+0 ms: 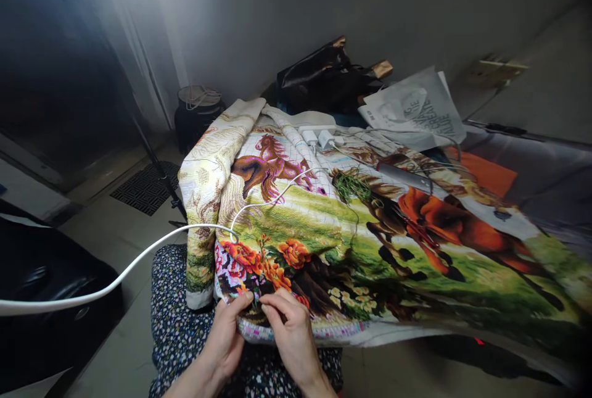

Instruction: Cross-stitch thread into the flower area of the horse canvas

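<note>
A large cross-stitch cloth (296,225) with horses and flowers spreads over the surface before me, its near edge reaching my lap. At its lower left corner, my left hand (230,327) grips the edge, thumb on top of the flower pattern and fingers underneath. Right beside it, my right hand (293,327) is closed in a pinch just above the cloth; anything between thumb and forefinger is too small to make out. A tangle of green thread (350,187) lies farther up the cloth. The left part of the cloth is folded over in a roll (208,169).
A white cable (152,247) crosses from the left onto the cloth. White plugs (319,137) sit at its far edge. Behind are a black bag (314,74) and a printed paper bag (414,108). A dark pole (157,166) and a black padded seat (50,281) stand left.
</note>
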`<state>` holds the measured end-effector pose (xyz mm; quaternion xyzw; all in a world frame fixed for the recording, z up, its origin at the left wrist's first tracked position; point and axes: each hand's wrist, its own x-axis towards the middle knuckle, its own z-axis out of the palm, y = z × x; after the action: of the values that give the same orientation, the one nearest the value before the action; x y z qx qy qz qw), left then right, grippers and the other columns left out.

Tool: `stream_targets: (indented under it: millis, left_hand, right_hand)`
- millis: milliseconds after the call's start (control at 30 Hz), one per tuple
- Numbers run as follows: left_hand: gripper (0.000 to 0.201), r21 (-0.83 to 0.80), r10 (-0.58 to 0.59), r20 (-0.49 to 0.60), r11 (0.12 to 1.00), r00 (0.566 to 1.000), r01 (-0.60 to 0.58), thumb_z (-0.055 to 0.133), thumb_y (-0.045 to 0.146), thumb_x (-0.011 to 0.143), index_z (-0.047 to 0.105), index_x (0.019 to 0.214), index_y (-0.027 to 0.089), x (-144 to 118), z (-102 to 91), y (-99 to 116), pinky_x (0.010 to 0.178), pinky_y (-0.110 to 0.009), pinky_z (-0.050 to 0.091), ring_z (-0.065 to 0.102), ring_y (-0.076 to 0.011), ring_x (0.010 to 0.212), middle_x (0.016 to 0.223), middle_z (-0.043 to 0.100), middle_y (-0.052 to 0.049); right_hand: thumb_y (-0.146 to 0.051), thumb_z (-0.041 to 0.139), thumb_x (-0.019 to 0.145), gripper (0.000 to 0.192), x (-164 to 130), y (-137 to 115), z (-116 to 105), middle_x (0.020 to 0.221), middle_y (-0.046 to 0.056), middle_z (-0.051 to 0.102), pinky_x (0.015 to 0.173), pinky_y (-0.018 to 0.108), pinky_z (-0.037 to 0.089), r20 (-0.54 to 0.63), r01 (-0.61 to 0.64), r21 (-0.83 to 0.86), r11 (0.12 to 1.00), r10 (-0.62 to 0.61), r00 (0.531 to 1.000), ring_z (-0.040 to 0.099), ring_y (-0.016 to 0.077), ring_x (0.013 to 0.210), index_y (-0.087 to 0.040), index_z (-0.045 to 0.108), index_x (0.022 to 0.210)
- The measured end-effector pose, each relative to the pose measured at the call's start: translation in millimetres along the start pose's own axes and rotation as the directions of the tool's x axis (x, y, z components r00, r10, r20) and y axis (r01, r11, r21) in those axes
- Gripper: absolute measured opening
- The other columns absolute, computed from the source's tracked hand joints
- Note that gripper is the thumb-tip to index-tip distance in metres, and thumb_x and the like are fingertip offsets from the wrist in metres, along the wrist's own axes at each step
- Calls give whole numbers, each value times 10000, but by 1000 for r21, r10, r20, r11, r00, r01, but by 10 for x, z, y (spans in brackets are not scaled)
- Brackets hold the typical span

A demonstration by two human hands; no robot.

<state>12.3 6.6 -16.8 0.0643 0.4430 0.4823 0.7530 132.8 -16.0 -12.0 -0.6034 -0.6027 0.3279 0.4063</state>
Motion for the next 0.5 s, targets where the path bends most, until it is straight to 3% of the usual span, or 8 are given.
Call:
stream_targets:
  millis: [167,300,500]
  left_hand:
    - [456,5,-4,-1,1000,1000,4,752,197,632,636,1069,138,-10,4,-2,705,-286,485,657,-196,766,805,723,-43]
    - [445,1,6,18,1000,1000,-6,750,205,635,645,1062,139,-17,14,-6,707,-291,487,657,-192,743,808,726,-48]
    - [486,41,48,42,998,998,-50,750,216,631,637,1100,156,-40,23,-2,741,-312,488,661,-210,782,861,729,-58]
  right_hand:
    - [-139,502,834,193,30,9,5,725,21,610,608,228,426,-17,5,24,1000,-5,1000,573,146,676,-182,688,801]
    - [-162,531,812,139,55,20,41,723,23,618,574,225,440,-17,-71,89,993,73,997,574,148,656,-173,657,754]
    - [-165,497,829,180,152,-63,-16,746,24,620,610,243,453,32,-96,52,994,95,995,576,152,659,-177,677,828]
